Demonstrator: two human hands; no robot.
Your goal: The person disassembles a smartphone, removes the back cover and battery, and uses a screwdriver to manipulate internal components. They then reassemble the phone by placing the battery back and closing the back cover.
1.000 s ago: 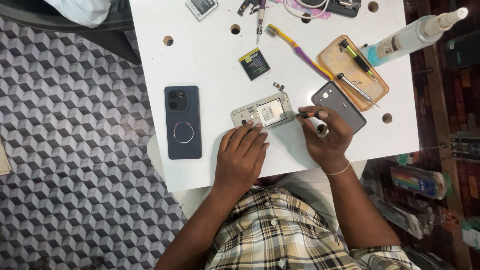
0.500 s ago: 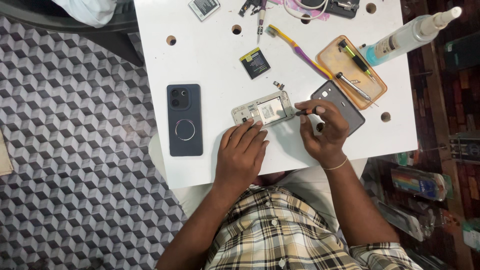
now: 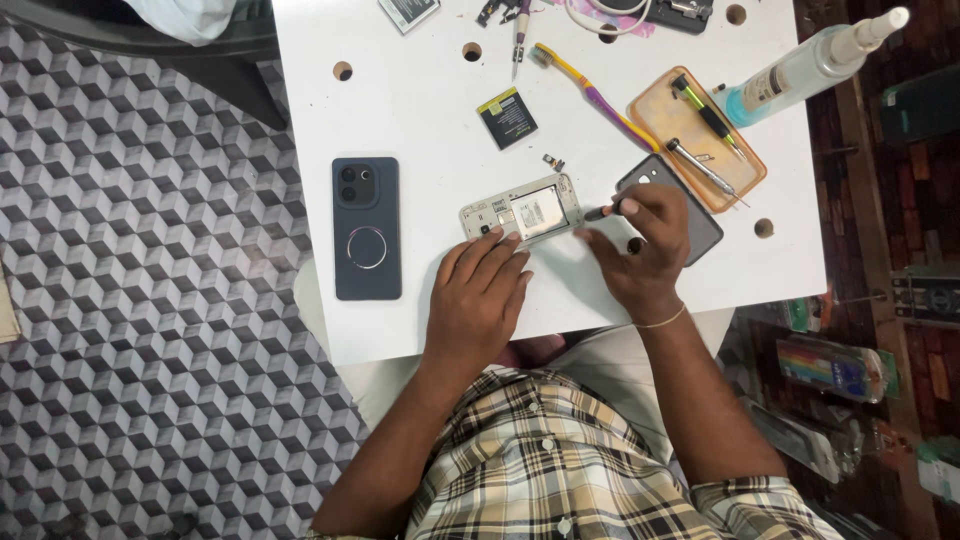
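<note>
**Opened phone on the white table**

The opened phone (image 3: 521, 212), back cover removed, lies near the middle of the frame on the white table (image 3: 430, 140), which fills the upper centre.

A dark blue phone (image 3: 366, 228) lies face down at centre left, well apart from the opened unit. An orange tray (image 3: 655, 105) at upper right holds two screwdrivers. A clear bottle (image 3: 800, 70) lies in the upper right corner. A dark back cover (image 3: 705, 232) rests under the right hand. A toothbrush (image 3: 590, 95) lies beside the tray, and a small black battery (image 3: 506, 117) sits above the opened phone.

The left hand (image 3: 478, 300) lies flat, fingers spread, fingertips touching the phone's lower edge. The right hand (image 3: 640, 250) is closed around a small tool (image 3: 598, 212) whose tip sits at the phone's right end.
</note>
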